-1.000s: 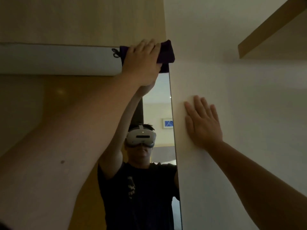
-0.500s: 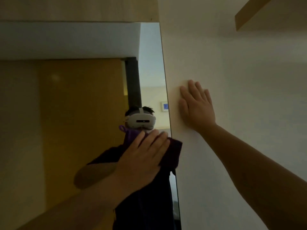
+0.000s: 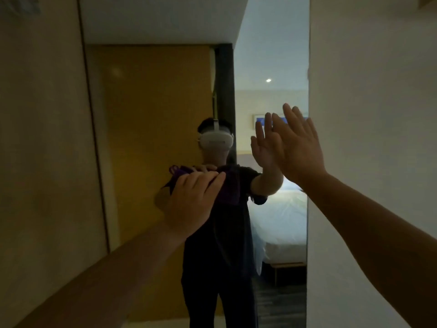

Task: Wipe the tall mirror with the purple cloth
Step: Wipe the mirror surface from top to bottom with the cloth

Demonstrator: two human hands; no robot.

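The tall mirror fills the middle of the view, between a beige panel on the left and a white wall on the right. My left hand presses the purple cloth flat against the glass at chest height; the cloth shows beside and above my fingers. My right hand is raised in front of the mirror's right edge, fingers spread, holding nothing. Whether its palm touches the glass I cannot tell. The mirror reflects a person with a headset, both arms and a bed.
A beige wall panel borders the mirror on the left. A white wall stands close on the right, its corner meeting the mirror's right edge.
My left hand swept the cloth from the mirror's top down to chest height and leftward. My right hand left the white wall and now hovers at the mirror's right edge. The view dropped lower.
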